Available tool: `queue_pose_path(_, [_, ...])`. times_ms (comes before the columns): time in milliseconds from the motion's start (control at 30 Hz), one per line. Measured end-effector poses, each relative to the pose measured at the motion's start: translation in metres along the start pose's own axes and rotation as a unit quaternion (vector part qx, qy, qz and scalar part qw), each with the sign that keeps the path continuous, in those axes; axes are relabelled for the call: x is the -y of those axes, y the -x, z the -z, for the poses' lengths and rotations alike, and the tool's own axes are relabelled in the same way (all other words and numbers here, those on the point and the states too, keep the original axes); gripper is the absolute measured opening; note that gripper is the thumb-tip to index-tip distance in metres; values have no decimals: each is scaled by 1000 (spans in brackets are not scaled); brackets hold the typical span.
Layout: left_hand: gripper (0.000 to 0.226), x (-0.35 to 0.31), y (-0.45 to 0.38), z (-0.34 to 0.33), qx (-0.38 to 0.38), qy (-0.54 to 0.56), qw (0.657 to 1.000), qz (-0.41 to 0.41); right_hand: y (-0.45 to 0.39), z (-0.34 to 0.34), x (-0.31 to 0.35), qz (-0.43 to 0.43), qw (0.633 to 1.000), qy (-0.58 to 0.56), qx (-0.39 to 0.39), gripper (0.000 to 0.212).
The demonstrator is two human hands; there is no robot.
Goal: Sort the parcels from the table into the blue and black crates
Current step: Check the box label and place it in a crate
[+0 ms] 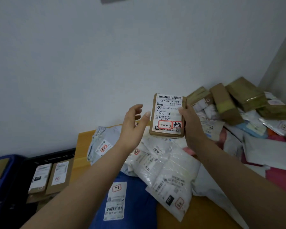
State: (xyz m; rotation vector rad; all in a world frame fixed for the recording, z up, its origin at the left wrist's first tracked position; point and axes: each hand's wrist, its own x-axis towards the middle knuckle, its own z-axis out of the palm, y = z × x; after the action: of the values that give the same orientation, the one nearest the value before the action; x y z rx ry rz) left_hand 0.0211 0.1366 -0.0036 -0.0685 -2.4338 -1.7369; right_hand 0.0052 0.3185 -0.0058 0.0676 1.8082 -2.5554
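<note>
My right hand (191,124) grips a small brown cardboard parcel (168,115) by its right edge and holds it upright above the table, its white label facing me. Just left of it, my left hand (134,124) hovers with fingers relaxed, touching nothing. Below lies a heap of white plastic mailer parcels (165,169) and a blue mailer (122,200) on the yellow table (82,146). The black crate (45,172) at lower left holds brown boxes. The blue crate (2,176) stands at the far left edge.
Several brown cardboard boxes (234,100) are stacked at the back right against the wall, with more white, pink and blue mailers (262,146) spread along the right side of the table. A pale wall fills the upper view.
</note>
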Motion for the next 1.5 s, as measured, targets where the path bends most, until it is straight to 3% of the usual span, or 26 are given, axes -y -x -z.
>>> queue_pose_path(200, [48, -12, 28, -12, 115, 145, 980, 78, 36, 6, -7, 9, 1000, -13, 18, 55])
queue_pose_path(300, [48, -16, 44, -21, 127, 186, 971, 77, 50, 11, -9, 0, 1000, -21, 18, 64])
queue_pose_path(533, [45, -11, 82, -39, 56, 252, 960, 109, 80, 23, -20, -4, 999, 18, 40, 45])
queue_pose_path(767, [42, 20, 157, -71, -32, 298, 928, 222, 126, 60, -60, -96, 993, 52, 35, 35])
queue_pose_path(967, [57, 40, 217, -77, -126, 304, 898, 293, 162, 67, -98, -177, 981, 67, 44, 47])
queue_pose_path(1133, [41, 48, 248, -46, -193, 288, 885, 313, 184, 38, -121, -203, 973, 83, 70, 33])
queue_pose_path(1500, [38, 77, 311, 85, -272, 328, 859, 283, 229, -99, -152, -200, 955, 111, 189, 27])
